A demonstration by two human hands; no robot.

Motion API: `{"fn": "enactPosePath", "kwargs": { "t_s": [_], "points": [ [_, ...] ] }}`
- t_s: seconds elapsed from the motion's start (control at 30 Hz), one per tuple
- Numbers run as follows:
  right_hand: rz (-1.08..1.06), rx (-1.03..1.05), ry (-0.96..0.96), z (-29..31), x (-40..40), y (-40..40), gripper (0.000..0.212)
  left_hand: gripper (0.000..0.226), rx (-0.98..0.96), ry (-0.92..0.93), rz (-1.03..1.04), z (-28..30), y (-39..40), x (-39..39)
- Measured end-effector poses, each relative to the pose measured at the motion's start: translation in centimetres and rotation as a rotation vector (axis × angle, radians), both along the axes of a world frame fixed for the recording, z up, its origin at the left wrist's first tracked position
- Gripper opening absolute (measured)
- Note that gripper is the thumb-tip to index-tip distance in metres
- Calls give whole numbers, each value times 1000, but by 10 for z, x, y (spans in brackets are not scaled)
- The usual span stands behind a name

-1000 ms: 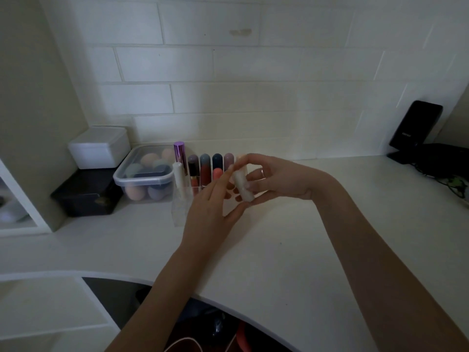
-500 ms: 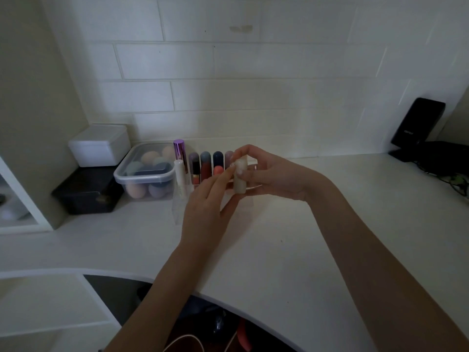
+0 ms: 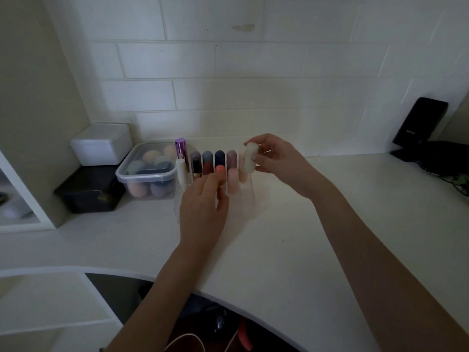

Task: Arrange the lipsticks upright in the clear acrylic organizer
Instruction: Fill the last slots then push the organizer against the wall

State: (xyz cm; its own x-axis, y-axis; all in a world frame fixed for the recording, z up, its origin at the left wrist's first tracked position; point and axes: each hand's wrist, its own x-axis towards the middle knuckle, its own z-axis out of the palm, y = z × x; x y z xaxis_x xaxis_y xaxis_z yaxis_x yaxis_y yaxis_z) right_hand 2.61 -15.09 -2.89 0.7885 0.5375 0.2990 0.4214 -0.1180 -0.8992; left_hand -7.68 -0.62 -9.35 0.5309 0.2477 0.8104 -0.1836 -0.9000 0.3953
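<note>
Lipsticks [image 3: 219,158] stand upright in the clear acrylic organizer [image 3: 243,196] on the white desk [image 3: 317,224], near the wall. The right hand [image 3: 276,158] has its grip closed on one more, a cream lipstick [image 3: 250,158], held just above the right end of the organizer. The left hand [image 3: 203,207] rests at the front of the organizer with loose fingers and holds nothing. The step looks like putting this one in. Next it likely needs to go straight down into a free slot. No writing on the lipsticks can be read.

Cream lipstick [image 3: 249,157] in right-hand fingers [image 3: 256,156]
</note>
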Motion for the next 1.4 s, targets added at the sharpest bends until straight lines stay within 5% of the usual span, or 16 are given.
{"fn": "enactPosePath", "kwargs": {
  "t_s": [0.73,0.9,1.03,1.13,1.4],
  "points": [
    [-96,-554,-406,-9,6,-2,30,23,236,185,-187,-3,-4,-5],
    [-155,-407,-224,-2,1,-4,21,36,307,200,-65,0,1,-8],
    [-40,-744,80,-4,-8,0,40,39,344,267,55,-2,15,-17],
    [87,-758,268,-10,-11,4,49,36,306,309,114,-6,35,-29],
    [115,-672,288,-16,-14,11,37,20,270,368,164,-15,50,-30]
  ]
}}
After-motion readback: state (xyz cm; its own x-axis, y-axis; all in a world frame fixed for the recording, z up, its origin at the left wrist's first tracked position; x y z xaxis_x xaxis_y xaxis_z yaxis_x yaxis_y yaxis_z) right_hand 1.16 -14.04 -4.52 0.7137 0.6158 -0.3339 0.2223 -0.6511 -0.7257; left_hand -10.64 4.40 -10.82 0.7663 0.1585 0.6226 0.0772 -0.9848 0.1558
